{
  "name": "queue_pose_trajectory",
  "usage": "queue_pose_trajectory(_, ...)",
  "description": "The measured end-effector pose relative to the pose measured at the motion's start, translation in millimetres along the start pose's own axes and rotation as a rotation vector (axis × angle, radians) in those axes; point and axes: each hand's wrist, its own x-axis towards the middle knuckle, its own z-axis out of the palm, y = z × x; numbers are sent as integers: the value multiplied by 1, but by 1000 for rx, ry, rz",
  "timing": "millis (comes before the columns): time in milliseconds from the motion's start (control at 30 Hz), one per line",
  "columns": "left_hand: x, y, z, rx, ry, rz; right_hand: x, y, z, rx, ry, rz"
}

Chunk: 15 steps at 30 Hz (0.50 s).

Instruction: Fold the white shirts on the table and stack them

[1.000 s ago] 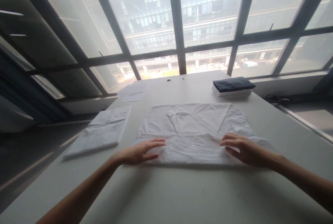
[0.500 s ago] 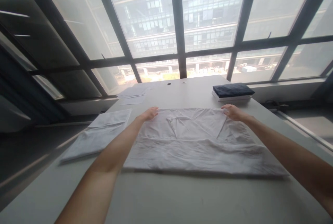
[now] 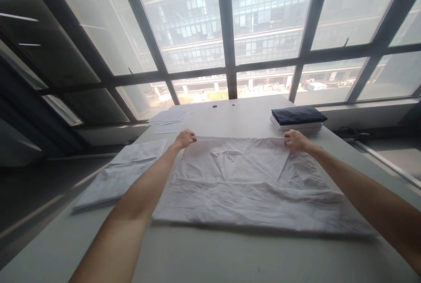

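Observation:
A white cloth garment (image 3: 243, 186), perhaps a shirt, lies folded and wrinkled across the table in front of me. My left hand (image 3: 187, 138) pinches its far left corner between thumb and fingers. At the far right corner, my right hand (image 3: 296, 140) grips the same far edge. That edge is drawn straight between the two hands and looks slightly lifted. The garment's near part rests flat, with a crosswise fold over its middle. Its exact kind cannot be made out.
Another folded white garment (image 3: 115, 178) lies left, partly behind my left forearm. Sheets of paper (image 3: 167, 121) are at the far left of the white table (image 3: 210, 256). A dark blue folded cloth (image 3: 297, 115) tops a white stack at the far right. Windows (image 3: 263, 20) stand beyond.
Both hands now close more tightly on the garment's far edge, which has risen a little. The garment's near edge appears slightly closer to me.

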Motion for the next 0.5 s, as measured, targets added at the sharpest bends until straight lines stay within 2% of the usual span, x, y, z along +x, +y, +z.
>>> queue_pose_trajectory(233, -35, 4, -23, -56, 134, 25, -20, -6, -26, -22, 76, -51)
queue_pose_trajectory(367, -67, 7, -34, -154, 227, 106, -46, -11, -35, 10, 120, -58)
queue_pose_trajectory(500, -106, 17, -43, -251, 257, 204, -76, -12, -39, 72, 136, -96)
